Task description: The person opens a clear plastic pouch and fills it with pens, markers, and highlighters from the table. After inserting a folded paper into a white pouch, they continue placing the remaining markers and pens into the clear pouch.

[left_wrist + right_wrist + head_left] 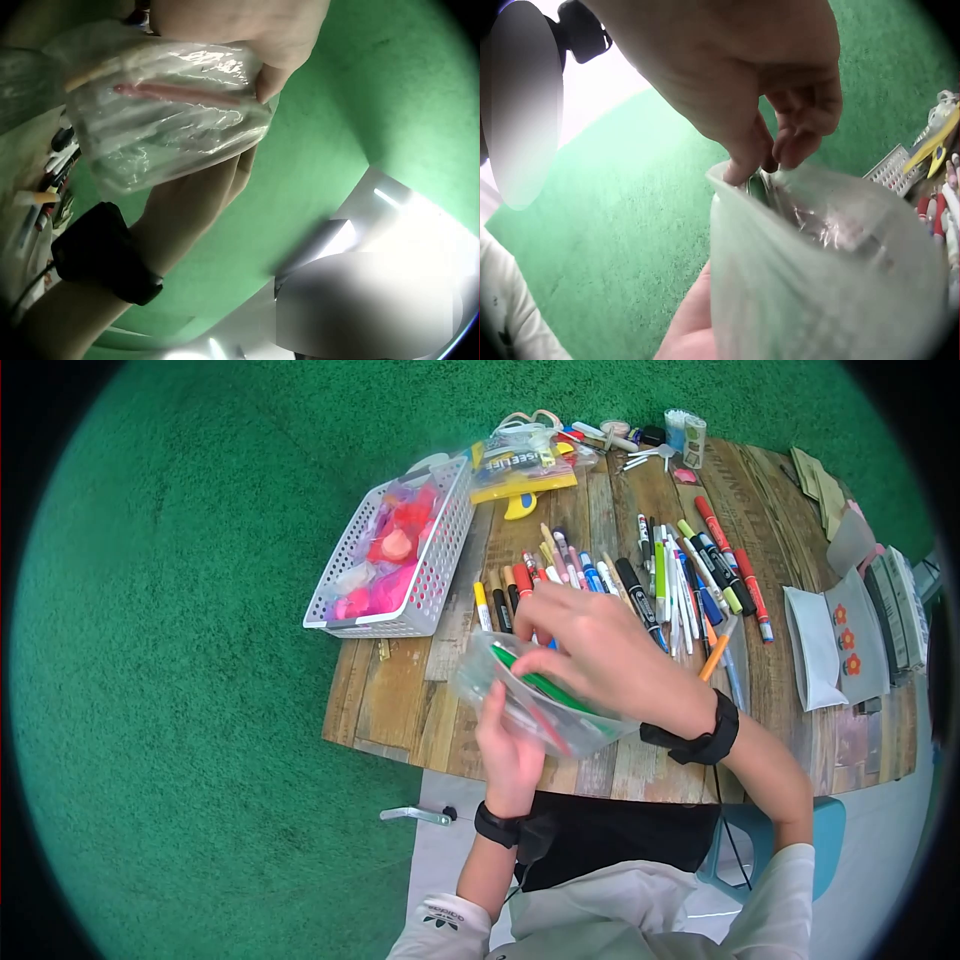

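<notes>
My left hand point(508, 745) grips a clear plastic zip bag point(172, 120) from below, thumb over its side. Through the plastic show a red pen point(176, 94) and a green pen point(545, 685). At the bag's mouth is my right hand point(610, 645), with curled thumb and fingers pinching around the end of the green pen; in the right wrist view this end point(757, 189) shows just under the fingertips. Behind the hands, many markers and pens lie in rows, among them a yellow marker point(482, 606) and a large black marker point(640, 600).
A white perforated basket point(425, 595) with pink and red packets stands at the table's left edge. A yellow-edged zip bag point(525, 475) lies at the back. To the right are a white pouch with orange flowers point(855, 645) and an orange pen point(714, 658).
</notes>
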{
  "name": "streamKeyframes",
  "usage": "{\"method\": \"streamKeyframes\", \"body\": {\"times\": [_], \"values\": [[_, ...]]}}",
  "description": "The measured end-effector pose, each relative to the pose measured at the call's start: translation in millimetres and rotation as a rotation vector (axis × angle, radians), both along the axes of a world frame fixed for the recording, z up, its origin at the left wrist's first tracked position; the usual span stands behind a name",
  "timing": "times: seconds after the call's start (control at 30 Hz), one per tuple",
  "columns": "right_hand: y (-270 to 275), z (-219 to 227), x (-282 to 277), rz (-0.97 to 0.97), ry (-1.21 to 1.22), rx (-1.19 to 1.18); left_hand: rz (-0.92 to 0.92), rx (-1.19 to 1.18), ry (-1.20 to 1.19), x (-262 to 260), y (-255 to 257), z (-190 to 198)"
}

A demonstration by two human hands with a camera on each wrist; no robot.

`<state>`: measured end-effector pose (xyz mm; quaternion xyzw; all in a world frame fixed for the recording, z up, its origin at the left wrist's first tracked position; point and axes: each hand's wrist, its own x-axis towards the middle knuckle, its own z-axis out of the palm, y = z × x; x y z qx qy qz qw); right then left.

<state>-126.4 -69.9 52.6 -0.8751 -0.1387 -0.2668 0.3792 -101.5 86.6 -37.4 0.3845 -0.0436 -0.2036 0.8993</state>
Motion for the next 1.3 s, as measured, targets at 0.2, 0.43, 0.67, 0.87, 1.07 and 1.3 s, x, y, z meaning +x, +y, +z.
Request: {"method": "streamKeyframes", "body": {"times": [0.2,0.43,0.67,0.87,1.07,1.3], "values": [[-14.0,11.1,-8.0,0.138,0.306,-0.124,-0.038,-0.294,0.191,12.3,-0.6,-9.1],[-4.8,15.7,-8.0,0.226,0.207,0.102,-0.045,-0.226,-0.002,-2.7,-5.0,-2.4],[-17.6,11.3,-4.1,0.244,0.197,-0.003,-0.188,-0.35,0.031,-6.1,-5.4,-2.3],[-24.4,20.7,-4.6,0.031,0.156,-0.06,-0.145,-0.222,-0.017,-6.8,-10.0,5.3],[-16.0,10.6,-6.2,-0.077,0.067,-0.195,-0.072,-0.123,-0.14,-7.4,-19.7,14.0],[-13.3,5.3,-2.3,-0.064,0.138,-0.127,-0.051,0.025,-0.266,-17.1,-21.2,22.7]]}}
